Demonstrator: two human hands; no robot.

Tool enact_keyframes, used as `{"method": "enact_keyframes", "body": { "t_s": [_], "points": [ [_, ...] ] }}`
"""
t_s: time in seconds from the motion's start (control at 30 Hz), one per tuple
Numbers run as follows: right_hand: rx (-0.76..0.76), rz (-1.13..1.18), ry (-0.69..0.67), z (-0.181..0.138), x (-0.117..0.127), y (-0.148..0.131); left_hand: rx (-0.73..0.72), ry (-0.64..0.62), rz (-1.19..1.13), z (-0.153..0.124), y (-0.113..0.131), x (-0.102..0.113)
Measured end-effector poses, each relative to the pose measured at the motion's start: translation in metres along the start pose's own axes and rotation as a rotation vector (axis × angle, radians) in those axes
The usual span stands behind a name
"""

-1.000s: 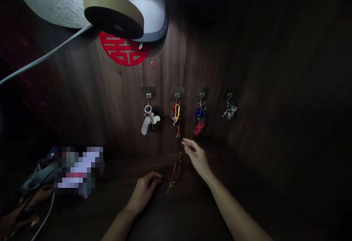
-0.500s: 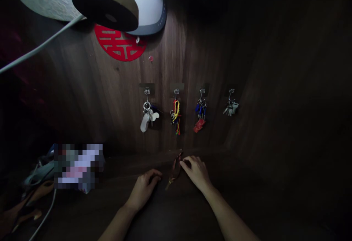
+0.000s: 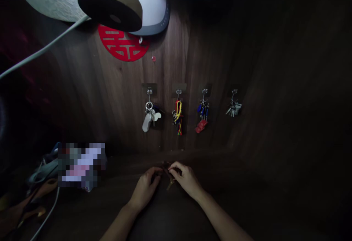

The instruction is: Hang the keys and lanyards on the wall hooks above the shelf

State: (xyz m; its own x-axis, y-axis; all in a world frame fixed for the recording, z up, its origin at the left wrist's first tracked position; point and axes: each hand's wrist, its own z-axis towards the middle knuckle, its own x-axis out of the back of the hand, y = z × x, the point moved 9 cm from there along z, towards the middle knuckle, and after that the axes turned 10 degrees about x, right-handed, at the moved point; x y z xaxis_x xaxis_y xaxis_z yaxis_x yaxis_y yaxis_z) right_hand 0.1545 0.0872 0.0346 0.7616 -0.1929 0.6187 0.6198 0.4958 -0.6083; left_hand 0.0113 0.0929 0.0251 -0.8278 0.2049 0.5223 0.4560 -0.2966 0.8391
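Note:
My right hand (image 3: 184, 178) pinches a dark brown strap (image 3: 167, 169), which looks like a key lanyard. A small brass-coloured key (image 3: 171, 185) hangs from its lower end, pointing down to the left. From the left side, my left hand (image 3: 147, 182) meets the same strap, its fingers curled and the fingertips closed at the strap's upper part. The exact grip is dim and partly hidden by the fingers. Both hands are low over a dark wooden surface, close together.
Four hooks on the wood-grain wall carry key bunches: white-tagged keys (image 3: 149, 118), keys with a yellow cord (image 3: 178, 112), blue keys with a red tag (image 3: 203, 114), silver keys (image 3: 234, 108). A lamp (image 3: 110, 10) overhangs; a blurred pack (image 3: 82, 167) lies left.
My right hand has moved left and slightly down with the strap, which now bunches between both hands. My left fingertips, earlier apart from the strap, now meet it. The view has shifted slightly.

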Motion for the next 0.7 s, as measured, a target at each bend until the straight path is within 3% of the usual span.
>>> {"method": "enact_keyframes", "body": {
  "t_s": [0.17,0.47,0.7],
  "points": [
    [0.132,0.104,0.016,-0.002,-0.003,-0.019,-0.004,-0.017,-0.028,-0.001,0.005,0.001],
    [0.398,-0.132,-0.208,-0.010,-0.012,-0.065,0.040,-0.032,-0.274,0.001,0.004,0.006],
    [0.459,-0.107,-0.097,-0.010,-0.002,-0.071,0.126,0.020,-0.423,0.006,-0.009,0.010]
  ]
}}
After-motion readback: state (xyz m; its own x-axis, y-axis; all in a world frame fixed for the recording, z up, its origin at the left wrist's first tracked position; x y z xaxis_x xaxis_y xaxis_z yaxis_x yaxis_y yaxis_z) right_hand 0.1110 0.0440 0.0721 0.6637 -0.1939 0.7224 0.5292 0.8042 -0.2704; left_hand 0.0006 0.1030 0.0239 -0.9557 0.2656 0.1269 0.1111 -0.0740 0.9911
